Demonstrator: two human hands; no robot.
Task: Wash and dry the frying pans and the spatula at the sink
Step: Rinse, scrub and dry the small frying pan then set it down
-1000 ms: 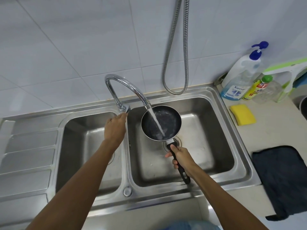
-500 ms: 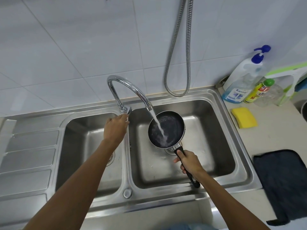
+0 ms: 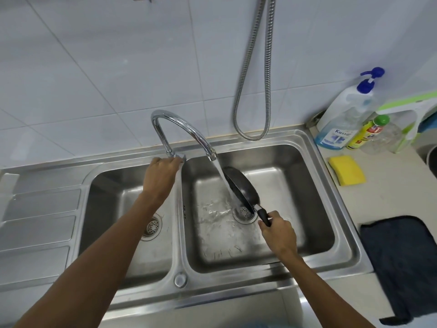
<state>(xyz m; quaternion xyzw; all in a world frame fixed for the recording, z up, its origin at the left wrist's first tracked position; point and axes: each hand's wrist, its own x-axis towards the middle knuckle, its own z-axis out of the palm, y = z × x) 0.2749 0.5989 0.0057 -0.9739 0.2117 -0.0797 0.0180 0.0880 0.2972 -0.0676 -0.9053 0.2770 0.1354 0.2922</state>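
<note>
A small black frying pan (image 3: 243,189) hangs over the right basin (image 3: 305,181), tipped steeply on its edge so its dark underside faces me. My right hand (image 3: 280,232) grips its black handle. Water runs from the chrome faucet (image 3: 182,129) onto the pan's edge and splashes around the drain (image 3: 243,213). My left hand (image 3: 160,177) is closed on the faucet's lever at its base, above the divider between the basins. No spatula or second pan is in view.
The left basin (image 3: 113,204) and ribbed drainboard (image 3: 40,223) lie to the left. On the right counter sit a yellow sponge (image 3: 346,172), a soap pump bottle (image 3: 343,118), a yellow-green bottle (image 3: 365,133) and a dark cloth (image 3: 402,263). A metal shower hose (image 3: 253,79) hangs on the tiled wall.
The pan has turned from lying flat and catching water to standing steeply on edge, lower over the drain. My right hand rolled with the handle. My left hand stayed on the faucet lever.
</note>
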